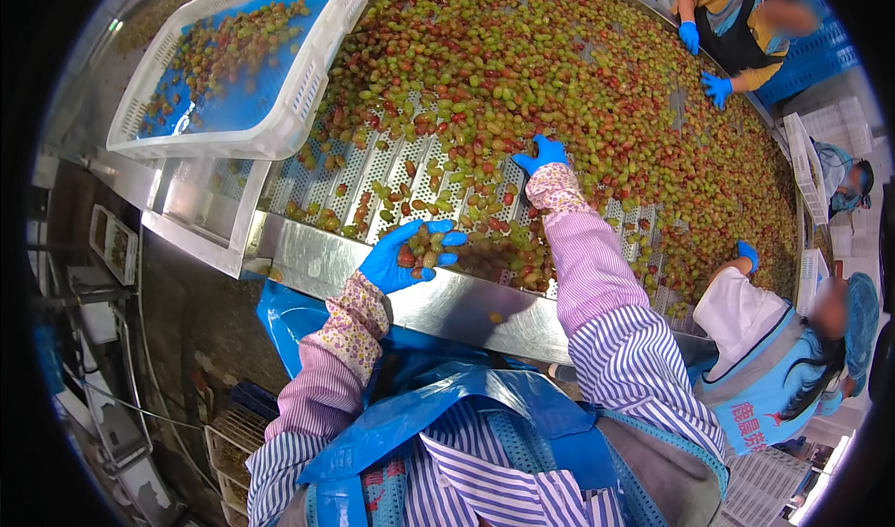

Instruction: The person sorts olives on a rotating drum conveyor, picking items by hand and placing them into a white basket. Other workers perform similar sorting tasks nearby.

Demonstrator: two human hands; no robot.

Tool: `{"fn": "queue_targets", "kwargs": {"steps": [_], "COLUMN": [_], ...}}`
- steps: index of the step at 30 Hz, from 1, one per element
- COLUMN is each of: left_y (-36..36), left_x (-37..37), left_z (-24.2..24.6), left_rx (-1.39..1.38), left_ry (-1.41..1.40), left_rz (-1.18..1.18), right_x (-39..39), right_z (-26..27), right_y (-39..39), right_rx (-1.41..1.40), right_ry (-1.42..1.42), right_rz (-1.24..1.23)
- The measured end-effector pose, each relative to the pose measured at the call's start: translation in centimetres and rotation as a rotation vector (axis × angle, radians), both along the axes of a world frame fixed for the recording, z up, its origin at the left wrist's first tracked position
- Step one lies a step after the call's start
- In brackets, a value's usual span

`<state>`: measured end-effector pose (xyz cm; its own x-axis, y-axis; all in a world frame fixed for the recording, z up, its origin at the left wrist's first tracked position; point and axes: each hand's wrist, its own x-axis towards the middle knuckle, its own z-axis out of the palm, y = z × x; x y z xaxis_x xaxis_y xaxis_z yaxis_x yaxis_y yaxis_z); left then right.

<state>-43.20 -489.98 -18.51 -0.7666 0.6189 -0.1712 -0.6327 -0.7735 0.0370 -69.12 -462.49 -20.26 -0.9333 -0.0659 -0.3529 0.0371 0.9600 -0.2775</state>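
My left hand [395,258], in a blue glove, is cupped palm up around a handful of red and green grapes [421,247] above the near metal rim [314,254] of a sorting table. Farther in and to the right, my right hand [545,155], also gloved in blue, reaches palm down onto the loose grapes [489,79]. Its thumb and forefinger are spread, and nothing shows between them. Beneath the fruit is a perforated metal bed [412,153], which shows through most at the near left.
A white plastic crate [297,118] with a blue liner and grapes inside stands at the table's left end. One co-worker [734,20] stands across the table; another [755,345] is close on my right, a hand in the fruit. More crates [234,450] are stacked at lower left.
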Motion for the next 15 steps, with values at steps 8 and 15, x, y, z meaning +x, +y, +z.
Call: {"fn": "queue_targets", "kwargs": {"steps": [8, 15], "left_y": [-1.5, -2.7], "left_x": [0.1, 0.1], "left_z": [-0.5, -0.2], "left_rx": [0.036, 0.018], "left_ry": [0.000, -0.068], "left_rz": [-0.002, 0.016], "right_x": [1.5, 0.4], "right_z": [-0.1, -1.7], "right_y": [-2.4, -1.7], "right_rx": [0.077, 0.029], "right_ry": [0.104, 0.091], "right_rz": [-0.015, 0.059]}}
